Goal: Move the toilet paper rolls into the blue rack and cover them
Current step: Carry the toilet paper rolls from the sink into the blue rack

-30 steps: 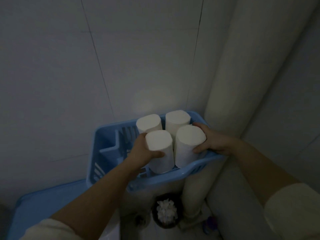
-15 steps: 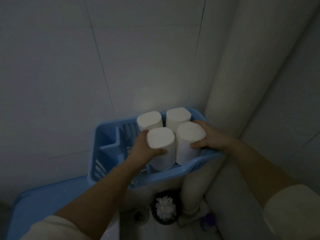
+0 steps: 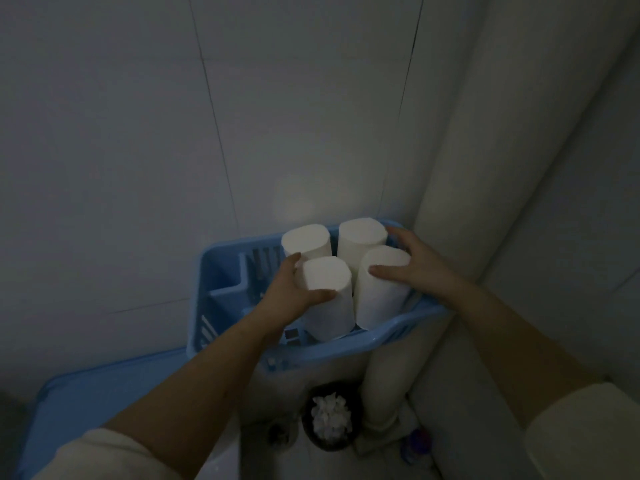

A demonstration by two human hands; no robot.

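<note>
Several white toilet paper rolls stand upright in the right part of the blue rack (image 3: 221,271), which sits against the tiled wall. My left hand (image 3: 289,296) wraps the front left roll (image 3: 327,299) from its left side, thumb across its front. My right hand (image 3: 419,268) rests on the front right roll (image 3: 377,296), thumb on its top edge and fingers reaching behind toward the back right roll (image 3: 360,240). The back left roll (image 3: 306,242) stands free. A flat blue cover (image 3: 104,396) lies at the lower left, below the rack.
A thick pale pipe (image 3: 519,140) runs up the corner right of the rack. On the floor below stands a dark bin (image 3: 329,420) filled with white paper. The rack's left compartment holds nothing visible.
My right hand has shifted from the side of the front right roll up onto its top, fingers spreading toward the back. My left hand keeps its hold on the front left roll.
</note>
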